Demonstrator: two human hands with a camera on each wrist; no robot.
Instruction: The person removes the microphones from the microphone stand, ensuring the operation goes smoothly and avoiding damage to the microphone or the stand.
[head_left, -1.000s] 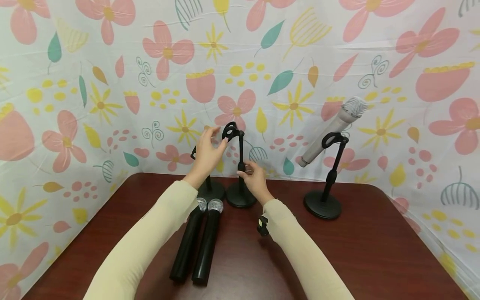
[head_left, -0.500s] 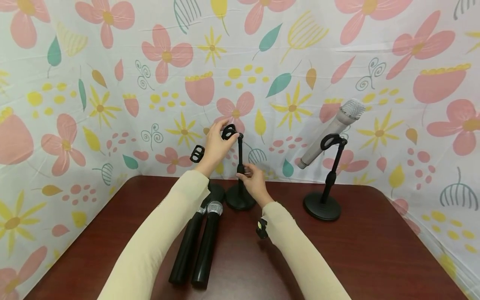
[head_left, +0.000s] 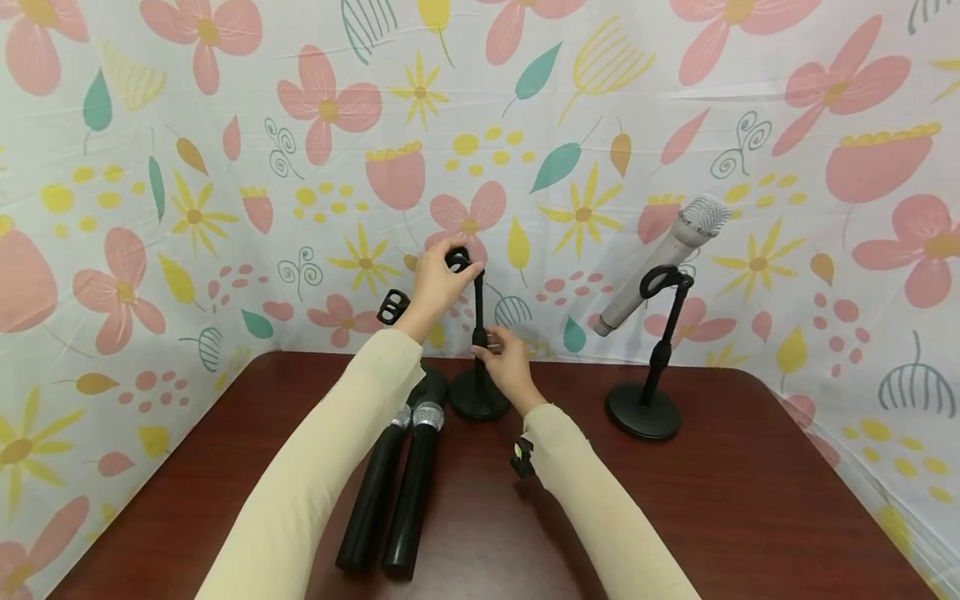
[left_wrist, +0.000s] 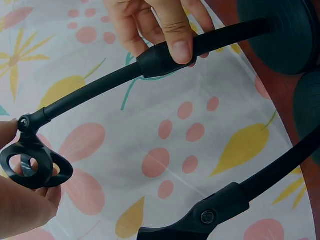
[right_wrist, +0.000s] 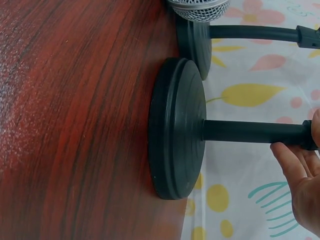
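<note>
A black desktop microphone stand (head_left: 480, 400) stands upright at the back of the table. My left hand (head_left: 437, 285) is at its top, thumb and fingers holding the ring-shaped clip (left_wrist: 37, 162). Lower on the same stand, my right hand (head_left: 512, 364) pinches the collar (left_wrist: 152, 62) of the pole between thumb and fingers. The round base (right_wrist: 180, 130) rests on the table in the right wrist view. Close on the left is a second black stand (head_left: 393, 306), partly hidden behind my left arm. Two black microphones (head_left: 367, 500) with silver mesh heads lie side by side in front of it.
On the right, a third black stand (head_left: 645, 410) carries a silver microphone (head_left: 656, 271), tilted with its head up to the right. The reddish-brown table (head_left: 585, 517) meets a flower-patterned cloth (head_left: 570, 108) at the back and left.
My left hand has moved slightly right onto the clip, and its thumb and fingers have closed on it. My right hand keeps its hold on the pole's collar.
</note>
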